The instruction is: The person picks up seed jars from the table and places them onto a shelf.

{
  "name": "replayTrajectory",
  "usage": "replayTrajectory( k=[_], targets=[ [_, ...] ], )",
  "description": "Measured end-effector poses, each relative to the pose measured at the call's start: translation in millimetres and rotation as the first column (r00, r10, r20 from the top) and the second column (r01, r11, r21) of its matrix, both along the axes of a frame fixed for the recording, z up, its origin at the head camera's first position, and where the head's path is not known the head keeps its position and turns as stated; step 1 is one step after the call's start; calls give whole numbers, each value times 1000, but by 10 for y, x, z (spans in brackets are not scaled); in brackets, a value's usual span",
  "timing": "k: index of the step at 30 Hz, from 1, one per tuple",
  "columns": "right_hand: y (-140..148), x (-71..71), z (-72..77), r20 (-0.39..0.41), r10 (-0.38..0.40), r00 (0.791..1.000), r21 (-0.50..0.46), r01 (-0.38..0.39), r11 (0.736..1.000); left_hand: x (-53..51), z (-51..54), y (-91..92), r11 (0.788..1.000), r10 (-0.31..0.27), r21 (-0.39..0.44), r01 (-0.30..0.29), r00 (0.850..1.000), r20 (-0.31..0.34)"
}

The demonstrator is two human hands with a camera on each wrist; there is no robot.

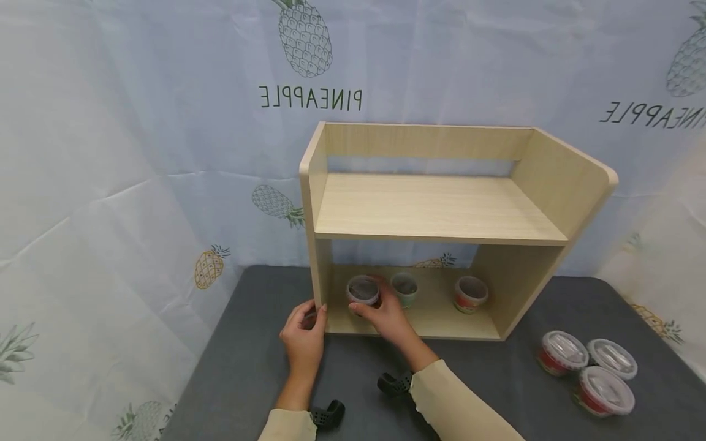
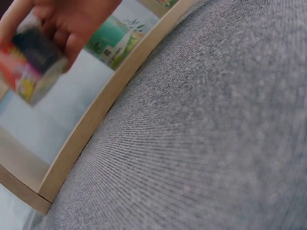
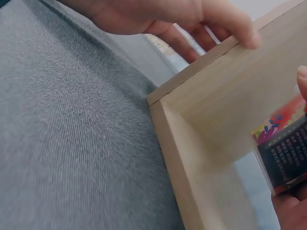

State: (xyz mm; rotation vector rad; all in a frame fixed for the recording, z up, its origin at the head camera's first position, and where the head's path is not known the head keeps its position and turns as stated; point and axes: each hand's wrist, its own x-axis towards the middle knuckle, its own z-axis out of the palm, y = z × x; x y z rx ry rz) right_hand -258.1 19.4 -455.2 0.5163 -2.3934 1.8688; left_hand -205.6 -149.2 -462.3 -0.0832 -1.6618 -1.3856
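My right hand (image 1: pixel 388 315) grips a small lidded cup (image 1: pixel 363 288) inside the lower level of a light wooden shelf (image 1: pixel 436 237), near its left panel. In the left wrist view this cup (image 2: pixel 36 64) has a red label with a dark panel, and its base hangs above the shelf board. My left hand (image 1: pixel 305 340) holds the front edge of the left panel, thumb on the inner side and fingers outside, as the right wrist view shows. A green cup (image 1: pixel 407 294) and a red cup (image 1: pixel 469 300) stand further right on the lower board.
Three lidded cups cluster on the dark grey tabletop (image 1: pixel 513 392) right of the shelf: one at the left (image 1: pixel 562 352), one behind (image 1: pixel 612 358), one in front (image 1: pixel 605 392). A pineapple-print curtain (image 1: pixel 220 141) hangs close behind the shelf.
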Motion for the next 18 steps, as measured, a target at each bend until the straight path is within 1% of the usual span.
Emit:
replayTrajectory(
  k=[4, 7, 11, 14, 18],
  targets=[
    [-124, -92, -54, 6, -39, 999, 86, 38, 996, -9, 10, -2, 1000, 3, -5, -3, 1000, -13],
    [-193, -151, -114, -25, -59, 998, 135, 62, 989, -7, 6, -7, 1000, 2, -5, -2, 1000, -12],
    [-241, -215, -201, -15, -66, 998, 158, 68, 985, -11, 1, -3, 1000, -1, -8, 1, 1000, -11],
    [-264, -248, -257, 18, -72, 997, 163, 68, 984, -6, -4, 2, 1000, -3, -4, 3, 1000, -6],
    [-301, -284, -284, 36, -79, 996, 177, 72, 982, -7, -7, 1, 1000, -4, 11, 4, 1000, 2]
  ],
)
